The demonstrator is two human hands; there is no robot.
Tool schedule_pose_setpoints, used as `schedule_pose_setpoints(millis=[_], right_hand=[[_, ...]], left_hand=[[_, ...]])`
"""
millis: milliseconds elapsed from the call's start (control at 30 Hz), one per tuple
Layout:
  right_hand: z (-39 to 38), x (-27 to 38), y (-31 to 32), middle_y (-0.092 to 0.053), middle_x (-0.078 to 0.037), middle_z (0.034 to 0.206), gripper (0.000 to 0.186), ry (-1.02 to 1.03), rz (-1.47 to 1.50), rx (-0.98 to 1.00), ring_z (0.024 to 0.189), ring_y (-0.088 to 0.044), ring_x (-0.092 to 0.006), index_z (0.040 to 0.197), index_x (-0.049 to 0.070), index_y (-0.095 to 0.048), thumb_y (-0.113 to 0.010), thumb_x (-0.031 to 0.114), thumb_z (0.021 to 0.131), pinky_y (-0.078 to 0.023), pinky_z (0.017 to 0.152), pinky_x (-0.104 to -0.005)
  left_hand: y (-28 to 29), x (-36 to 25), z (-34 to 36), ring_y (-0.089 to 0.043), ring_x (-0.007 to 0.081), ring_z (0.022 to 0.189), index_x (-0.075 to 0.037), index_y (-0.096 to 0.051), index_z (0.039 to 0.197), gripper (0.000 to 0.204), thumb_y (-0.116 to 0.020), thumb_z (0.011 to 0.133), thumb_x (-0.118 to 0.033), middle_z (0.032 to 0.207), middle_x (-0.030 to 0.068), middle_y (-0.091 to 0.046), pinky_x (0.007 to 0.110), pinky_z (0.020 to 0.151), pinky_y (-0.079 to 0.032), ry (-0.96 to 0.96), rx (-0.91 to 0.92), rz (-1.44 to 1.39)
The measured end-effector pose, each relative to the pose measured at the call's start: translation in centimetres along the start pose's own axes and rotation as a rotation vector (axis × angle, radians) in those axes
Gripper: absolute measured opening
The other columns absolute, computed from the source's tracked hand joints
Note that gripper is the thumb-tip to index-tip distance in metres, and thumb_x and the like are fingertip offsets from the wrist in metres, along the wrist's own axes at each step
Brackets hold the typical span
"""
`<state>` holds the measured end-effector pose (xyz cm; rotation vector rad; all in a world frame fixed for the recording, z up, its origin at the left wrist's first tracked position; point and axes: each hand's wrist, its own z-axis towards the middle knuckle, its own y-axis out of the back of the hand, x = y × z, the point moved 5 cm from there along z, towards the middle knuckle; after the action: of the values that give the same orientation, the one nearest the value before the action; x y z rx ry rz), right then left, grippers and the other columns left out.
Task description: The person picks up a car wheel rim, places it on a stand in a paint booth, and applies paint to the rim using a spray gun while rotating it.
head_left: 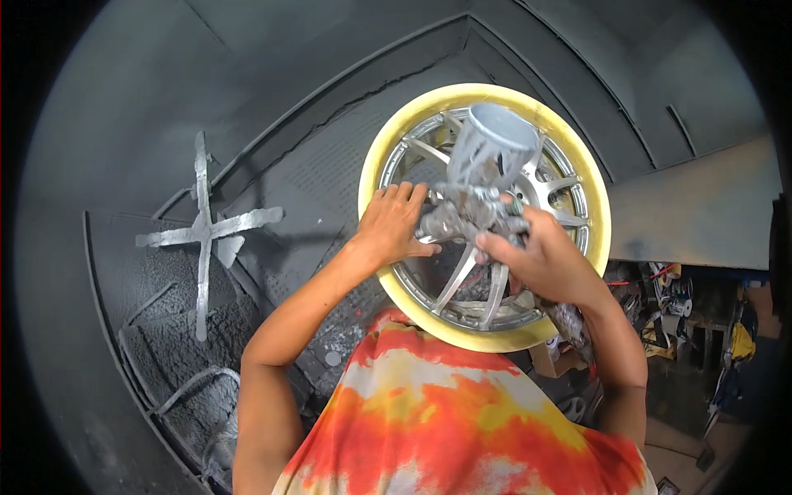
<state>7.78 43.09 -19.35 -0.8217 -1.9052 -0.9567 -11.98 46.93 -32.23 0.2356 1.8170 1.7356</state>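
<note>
Spray gun (478,216): held over the middle of the wheel (540,191), cup (499,136) toward the far yellow edge (600,219)
Right grip (549,252): wrapped around the gun's handle side, bit blurry tho
Left grip (386,224): curled by the gun's front end, can't be told if anything's pinched
Feel: stiff metal body, probably, top-heavy if the cup's filled; might be slippery where it's smeared
Best hold: handle, imo, with the cup kept upright and not squeezed

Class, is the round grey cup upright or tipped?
Roughly upright: the cup shows its round top to the overhead camera, its lower end at the silver spray gun.
</note>
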Motion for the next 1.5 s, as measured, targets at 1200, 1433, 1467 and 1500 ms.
schedule_pose_setpoints(millis=[1200, 1433, 1467, 1500], right_hand=[[-18.3, -10.9, 11.1, -0.067, -0.004, 0.075, 0.029, -0.366, -0.174, -0.583, 0.054, -0.059, -0.0079, 0.123, -0.001, -0.068, -0.070, 0.013, 0.098, -0.046, 0.049, -0.0297], [-22.4, -10.4, 4.2, -0.069, -0.005, 0.075, 0.037, -0.232, -0.209, -0.597, 0.055, -0.061, -0.0102, 0.130, -0.003, -0.062, -0.073, 0.016, 0.100, -0.048, 0.047, -0.0289], [-22.3, -9.3, 3.3, -0.070, -0.005, 0.079, 0.039, -0.314, -0.113, -0.546, 0.055, -0.060, -0.0091, 0.132, -0.002, -0.061, -0.072, 0.016, 0.100, -0.048, 0.048, -0.0286], [-22.5, -8.3, 2.4, -0.072, -0.004, 0.082, 0.040, -0.400, -0.020, -0.488, 0.055, -0.059, -0.0080, 0.135, -0.002, -0.061, -0.071, 0.016, 0.100, -0.049, 0.049, -0.0283]], left_hand=[[0.3, -10.7, -7.2, -0.066, 0.0273, 0.082, -0.002, -0.069, 0.089, 0.037, -0.082, 0.086, -0.036, 0.090, 0.0096, -0.064, 0.040, 0.072, -0.057, -0.667, 0.270, -0.359], [-4.7, -16.1, -8.6, -0.068, 0.0307, 0.088, -0.002, -0.063, 0.091, 0.032, -0.081, 0.071, -0.018, 0.097, 0.0141, -0.060, 0.042, 0.072, -0.058, -0.636, 0.162, -0.082], [-4.4, -16.0, -8.7, -0.068, 0.0311, 0.089, -0.002, -0.062, 0.090, 0.031, -0.081, 0.069, -0.016, 0.095, 0.0142, -0.059, 0.042, 0.072, -0.058, -0.612, 0.140, -0.092], [-3.8, -16.0, -8.9, -0.068, 0.0311, 0.089, -0.002, -0.062, 0.090, 0.031, -0.081, 0.069, -0.016, 0.095, 0.0142, -0.059, 0.042, 0.072, -0.058, -0.596, 0.137, -0.081]])
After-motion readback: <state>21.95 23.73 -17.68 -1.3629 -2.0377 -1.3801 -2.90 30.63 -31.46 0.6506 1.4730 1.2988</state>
